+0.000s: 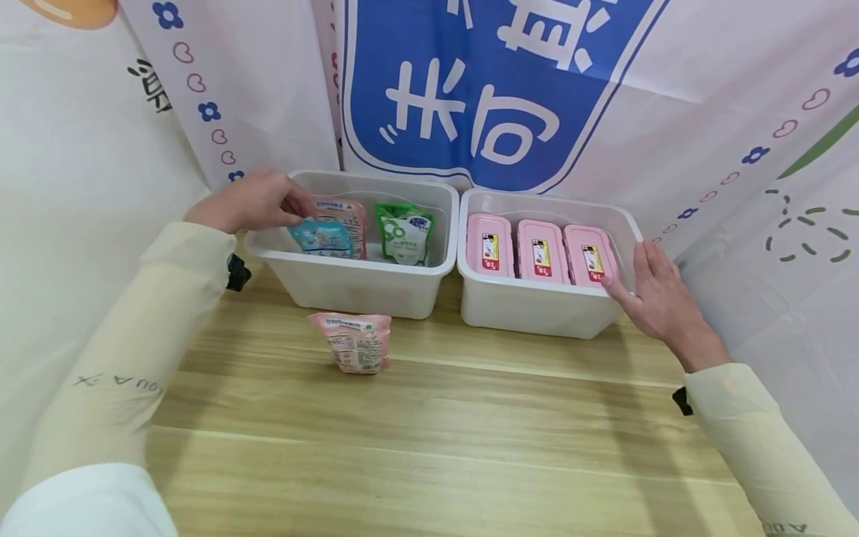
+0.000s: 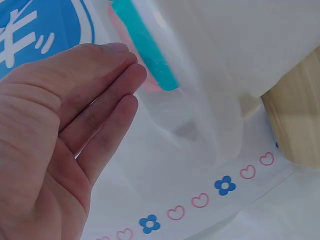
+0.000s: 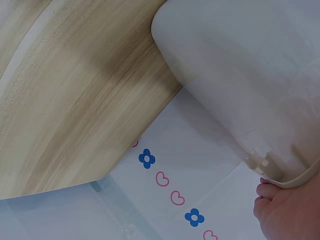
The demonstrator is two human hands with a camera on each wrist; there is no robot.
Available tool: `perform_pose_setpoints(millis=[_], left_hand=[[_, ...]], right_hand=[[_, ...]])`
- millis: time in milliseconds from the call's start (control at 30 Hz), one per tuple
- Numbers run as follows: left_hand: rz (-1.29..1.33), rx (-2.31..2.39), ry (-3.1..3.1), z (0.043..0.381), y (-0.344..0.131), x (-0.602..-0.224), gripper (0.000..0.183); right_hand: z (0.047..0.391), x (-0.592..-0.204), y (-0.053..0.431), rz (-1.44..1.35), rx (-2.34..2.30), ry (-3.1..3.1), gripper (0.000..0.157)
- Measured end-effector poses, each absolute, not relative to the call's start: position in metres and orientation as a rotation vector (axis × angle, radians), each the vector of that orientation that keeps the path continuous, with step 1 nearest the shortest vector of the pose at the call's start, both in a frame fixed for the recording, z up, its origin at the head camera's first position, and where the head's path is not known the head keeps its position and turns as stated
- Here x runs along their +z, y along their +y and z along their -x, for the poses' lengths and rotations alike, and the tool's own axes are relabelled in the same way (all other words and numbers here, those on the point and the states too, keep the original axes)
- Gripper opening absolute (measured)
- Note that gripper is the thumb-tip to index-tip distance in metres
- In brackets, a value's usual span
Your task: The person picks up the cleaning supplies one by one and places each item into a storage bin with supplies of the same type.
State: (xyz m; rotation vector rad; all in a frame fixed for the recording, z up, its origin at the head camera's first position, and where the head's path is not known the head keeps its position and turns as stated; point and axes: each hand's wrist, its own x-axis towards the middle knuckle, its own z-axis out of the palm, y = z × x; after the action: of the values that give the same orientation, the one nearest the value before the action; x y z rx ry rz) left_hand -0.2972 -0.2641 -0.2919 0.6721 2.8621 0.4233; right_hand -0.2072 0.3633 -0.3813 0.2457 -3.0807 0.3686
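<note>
My left hand is over the left end of the left white bin, its fingers loosely bent and nothing visibly pinched between them. Close to its fingertips, a blue pouch leans in front of a pink pouch inside the bin. The left wrist view shows the teal edge of the blue pouch just beyond the fingers. My right hand grips the right end of the right white bin, thumb at the front corner. In the right wrist view its fingers curl by the rim.
A green and white pouch stands in the left bin. Three pink lidded boxes line the right bin. On the wooden table, another pink pouch stands before the left bin. Printed cloth hangs behind and at the sides.
</note>
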Motion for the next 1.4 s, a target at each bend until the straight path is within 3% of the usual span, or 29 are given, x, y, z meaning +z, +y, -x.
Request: perform_pose_setpoints(millis=[600,1400], left_hand=[[-0.874,0.324,2.779,0.255,-0.242,-0.263,0.013],[-1.093,0.419,2.524,0.193,-0.203,-0.283,0.020]], right_hand=[[0.206,-0.382,0.363,-0.244,0.386,-3.076,0.099],[0.209,-0.381,0.365,-0.249,0.368,-3.094,0.099]])
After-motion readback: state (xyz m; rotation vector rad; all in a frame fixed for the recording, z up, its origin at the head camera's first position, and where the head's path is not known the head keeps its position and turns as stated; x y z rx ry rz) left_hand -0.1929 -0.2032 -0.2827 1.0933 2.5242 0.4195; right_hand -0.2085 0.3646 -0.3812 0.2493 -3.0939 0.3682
